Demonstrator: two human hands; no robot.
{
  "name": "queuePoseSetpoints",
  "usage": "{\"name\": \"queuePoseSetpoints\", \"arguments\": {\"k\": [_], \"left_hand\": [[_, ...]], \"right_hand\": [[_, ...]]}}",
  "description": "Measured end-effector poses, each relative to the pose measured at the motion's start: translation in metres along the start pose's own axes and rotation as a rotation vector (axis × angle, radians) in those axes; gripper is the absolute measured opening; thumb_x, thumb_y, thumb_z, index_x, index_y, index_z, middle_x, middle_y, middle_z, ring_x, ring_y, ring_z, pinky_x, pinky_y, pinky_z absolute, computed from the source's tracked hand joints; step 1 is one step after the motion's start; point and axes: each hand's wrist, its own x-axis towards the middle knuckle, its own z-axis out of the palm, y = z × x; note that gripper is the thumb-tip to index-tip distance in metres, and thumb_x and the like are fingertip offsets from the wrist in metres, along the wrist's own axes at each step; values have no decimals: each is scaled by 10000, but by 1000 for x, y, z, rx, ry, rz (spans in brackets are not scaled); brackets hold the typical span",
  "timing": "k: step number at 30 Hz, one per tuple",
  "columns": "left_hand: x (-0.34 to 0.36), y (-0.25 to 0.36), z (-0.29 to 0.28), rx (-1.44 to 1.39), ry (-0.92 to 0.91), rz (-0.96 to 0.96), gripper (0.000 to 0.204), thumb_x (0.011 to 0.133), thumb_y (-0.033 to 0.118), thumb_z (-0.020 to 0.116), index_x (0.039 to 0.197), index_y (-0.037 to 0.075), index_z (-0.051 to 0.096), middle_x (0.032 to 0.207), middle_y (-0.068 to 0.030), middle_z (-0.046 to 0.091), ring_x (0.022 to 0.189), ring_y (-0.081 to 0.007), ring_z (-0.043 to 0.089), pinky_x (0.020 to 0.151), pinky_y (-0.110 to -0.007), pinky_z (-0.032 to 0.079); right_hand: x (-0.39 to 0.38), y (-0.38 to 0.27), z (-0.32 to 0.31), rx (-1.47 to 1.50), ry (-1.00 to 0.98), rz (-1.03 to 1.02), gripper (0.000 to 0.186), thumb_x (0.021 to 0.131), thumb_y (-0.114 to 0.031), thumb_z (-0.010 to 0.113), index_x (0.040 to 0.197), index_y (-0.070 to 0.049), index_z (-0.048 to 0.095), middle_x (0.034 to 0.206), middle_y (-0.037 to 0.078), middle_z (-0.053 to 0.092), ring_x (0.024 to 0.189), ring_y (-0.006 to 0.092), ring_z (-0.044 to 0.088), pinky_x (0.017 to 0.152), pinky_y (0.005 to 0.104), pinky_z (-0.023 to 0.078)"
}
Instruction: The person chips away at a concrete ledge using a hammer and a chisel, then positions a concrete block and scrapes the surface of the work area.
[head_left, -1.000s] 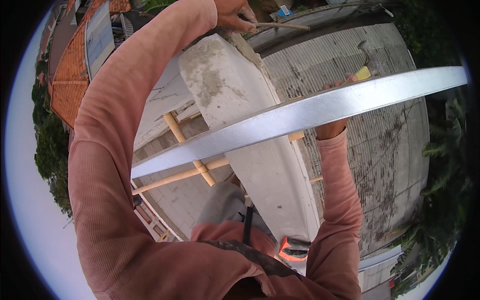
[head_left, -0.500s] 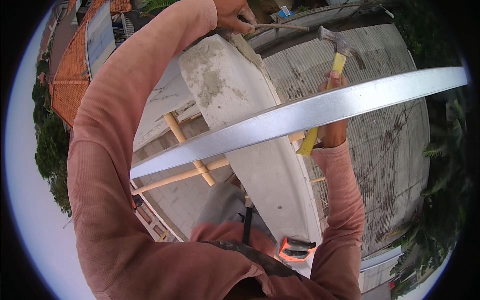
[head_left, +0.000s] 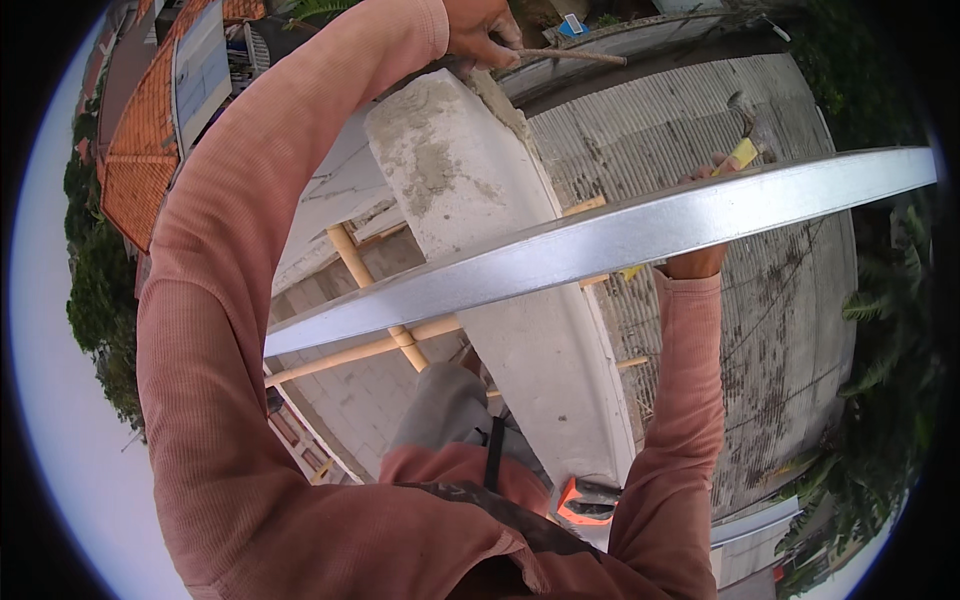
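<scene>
My left hand is closed around one end of a thin rusty metal rod, just past the far end of a white concrete beam. The rod's free end points right. My right hand grips a claw hammer with a yellow handle. Its head is blurred by motion. A long silver metal bar crosses in front of my right hand, hiding part of the fingers and the middle of the handle.
Bamboo poles cross left of the concrete beam. An orange-and-black tool handle sits at the beam's near end. Below right lies a grey corrugated roof; orange tiled roofs stand left. The ground is far down.
My right hand has swung the hammer to the right, its head going further away from the rod. My left hand and the rod have shifted slightly right.
</scene>
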Motion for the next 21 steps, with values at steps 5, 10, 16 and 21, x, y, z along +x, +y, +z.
{"name": "queuePoseSetpoints", "arguments": {"k": [5, 10, 16, 21], "left_hand": [[6, -15, 6, 11, 4, 97, 388, 865, 370, 635, 1021, 27, 724, 863, -182, 710, 760, -316, 672, 709, -412, 516], [-3, -9, 5, -21, 2, 56, 386, 866, 369, 632, 1039, 39, 735, 879, -181, 715, 779, -325, 671, 733, -414, 517], [7, -9, 2, 28, 3, 97, 353, 861, 351, 633, 1027, 55, 732, 885, -168, 709, 798, -311, 670, 742, -410, 512], [0, -11, 6, -83, 24, 43, 321, 866, 343, 621, 965, 53, 721, 861, -161, 698, 791, -305, 660, 736, -413, 501]], "right_hand": [[-6, 22, 17, -722, -229, -538, 345, 1045, -425, 528, 1072, -84, 574, 754, -1, 567, 654, 83, 568, 584, 221, 492], [-2, -5, 7, -204, -108, 4, 354, 1057, -414, 505, 1019, -70, 576, 766, 21, 593, 642, 106, 570, 538, 239, 452], [6, -13, 28, 374, 43, -170, 264, 1039, -309, 581, 1145, -67, 582, 665, -41, 501, 545, 41, 465, 520, 152, 454], [0, -8, 25, 40, -224, 117, 217, 1029, -282, 596, 1072, -69, 597, 643, -2, 560, 501, 67, 488, 499, 183, 487]]}}
